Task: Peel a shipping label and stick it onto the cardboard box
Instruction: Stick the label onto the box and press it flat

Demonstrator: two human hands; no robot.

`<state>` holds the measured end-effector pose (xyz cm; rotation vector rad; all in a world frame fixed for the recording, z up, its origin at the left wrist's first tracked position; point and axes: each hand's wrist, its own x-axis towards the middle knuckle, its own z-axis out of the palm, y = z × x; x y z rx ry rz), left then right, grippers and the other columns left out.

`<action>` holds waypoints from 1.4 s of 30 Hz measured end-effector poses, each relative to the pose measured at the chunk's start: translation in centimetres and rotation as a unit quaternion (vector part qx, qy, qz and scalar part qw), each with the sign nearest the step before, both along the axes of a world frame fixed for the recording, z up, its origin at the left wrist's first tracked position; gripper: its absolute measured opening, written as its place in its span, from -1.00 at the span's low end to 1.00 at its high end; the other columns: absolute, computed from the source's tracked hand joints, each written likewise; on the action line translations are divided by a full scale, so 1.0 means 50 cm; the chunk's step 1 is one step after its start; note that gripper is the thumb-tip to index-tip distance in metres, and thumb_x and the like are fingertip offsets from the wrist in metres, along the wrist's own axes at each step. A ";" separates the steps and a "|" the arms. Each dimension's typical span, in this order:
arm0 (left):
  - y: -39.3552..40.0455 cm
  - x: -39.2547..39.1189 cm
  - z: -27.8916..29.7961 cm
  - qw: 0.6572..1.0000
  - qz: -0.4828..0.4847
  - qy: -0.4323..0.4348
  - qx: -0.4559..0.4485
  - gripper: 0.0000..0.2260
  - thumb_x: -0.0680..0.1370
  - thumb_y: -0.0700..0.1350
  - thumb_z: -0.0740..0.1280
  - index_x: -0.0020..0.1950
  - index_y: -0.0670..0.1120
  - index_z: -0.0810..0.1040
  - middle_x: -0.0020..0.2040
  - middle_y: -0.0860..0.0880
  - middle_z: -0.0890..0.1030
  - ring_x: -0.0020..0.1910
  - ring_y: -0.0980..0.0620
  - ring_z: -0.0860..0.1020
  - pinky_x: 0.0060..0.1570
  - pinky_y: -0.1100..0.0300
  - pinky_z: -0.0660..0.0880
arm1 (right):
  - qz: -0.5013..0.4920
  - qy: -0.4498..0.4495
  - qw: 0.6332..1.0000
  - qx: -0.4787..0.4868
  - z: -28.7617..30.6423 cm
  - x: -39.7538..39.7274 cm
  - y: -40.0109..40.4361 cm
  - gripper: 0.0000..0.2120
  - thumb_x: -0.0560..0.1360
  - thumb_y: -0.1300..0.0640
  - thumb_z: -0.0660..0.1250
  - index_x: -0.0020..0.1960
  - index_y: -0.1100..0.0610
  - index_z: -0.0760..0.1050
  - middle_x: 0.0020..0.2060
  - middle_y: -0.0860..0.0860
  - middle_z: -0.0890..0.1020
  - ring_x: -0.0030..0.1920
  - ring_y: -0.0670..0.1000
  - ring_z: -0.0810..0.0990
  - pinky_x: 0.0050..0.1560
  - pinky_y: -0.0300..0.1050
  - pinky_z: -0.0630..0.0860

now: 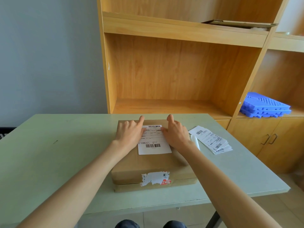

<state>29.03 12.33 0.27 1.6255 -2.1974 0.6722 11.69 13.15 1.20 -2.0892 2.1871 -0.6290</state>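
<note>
Room: a pale grey wall fills the upper left of the frame; a tall light-wood shelving unit [181,66] fills the upper centre and right.
Surface: a pale green rectangular table top [54,145] spans the lower half of the frame.
Shelf items: a stack of blue perforated plastic trays [265,106] lies on a right-hand shelf; a flat piece of brown cardboard [238,23] lies on the top shelf, upper right.
Cardboard box: a flat brown cardboard box [148,163] lies on the table at frame centre; a torn white and red sticker remnant [156,178] sits on its near edge.
Shipping label: a white rectangular shipping label with black barcodes [153,142] lies flat on the box top, toward the far half.
Left hand: the left hand [130,134] rests palm down on the box, its fingers spread open, touching the label's left edge.
Right hand: the right hand [176,132] rests palm down on the box, flat and open, fingertips on the label's upper right part.
Spare labels: a fanned pile of white printed labels [212,139] lies on the table right of the box; a white strip of paper [195,140] lies just beside it.
Lower edge: dark-clothed knees [151,224] show below the table.
</note>
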 end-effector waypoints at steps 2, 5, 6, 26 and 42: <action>0.004 0.007 0.000 1.000 -0.002 0.004 0.005 -0.58 0.66 0.06 0.16 0.45 -0.10 0.28 -0.09 -0.11 0.68 -0.10 -0.15 0.64 -0.28 0.16 0.32 | 0.002 0.003 1.000 -0.001 0.003 -0.003 0.006 -0.65 0.63 0.05 0.20 0.33 0.20 0.25 0.16 0.21 0.57 0.11 0.31 0.58 -0.13 0.01 0.38; 0.008 0.009 0.003 0.998 -0.001 0.042 0.041 -0.60 0.66 0.06 0.16 0.44 -0.08 0.26 -0.04 -0.12 0.67 -0.06 -0.17 0.64 -0.25 0.12 0.35 | 0.002 -0.001 1.000 -0.001 0.006 0.000 0.015 -0.62 0.64 -0.03 0.17 0.33 0.18 0.26 0.15 0.20 0.58 0.10 0.29 0.59 -0.15 0.00 0.39; 0.008 0.008 0.004 0.996 -0.005 0.063 0.059 -0.60 0.65 0.08 0.15 0.42 -0.08 0.27 -0.03 -0.13 0.66 -0.05 -0.18 0.63 -0.24 0.11 0.38 | 0.003 0.003 1.000 -0.001 0.007 0.005 0.019 -0.60 0.64 -0.08 0.16 0.33 0.17 0.26 0.15 0.19 0.58 0.10 0.28 0.60 -0.16 -0.01 0.40; 0.075 0.041 0.003 0.992 -0.031 0.089 0.085 -0.65 0.65 0.09 0.13 0.39 -0.02 0.33 0.21 -0.05 0.59 0.16 -0.13 0.56 0.11 0.05 0.46 | -0.004 0.044 0.999 -0.020 0.008 -0.025 0.097 -0.64 0.64 -0.13 0.10 0.33 0.05 0.26 0.13 0.08 0.63 0.06 0.18 0.62 -0.11 0.00 0.42; 0.139 0.082 0.000 0.986 -0.063 0.110 0.107 -0.65 0.66 0.06 0.13 0.43 0.03 0.31 0.37 0.05 0.49 0.36 0.00 0.41 0.13 0.05 0.48 | 0.002 0.047 0.997 -0.058 -0.004 -0.031 0.162 -0.71 0.63 -0.02 0.13 0.33 0.01 0.29 0.05 0.06 0.66 0.02 0.16 0.63 -0.18 -0.06 0.33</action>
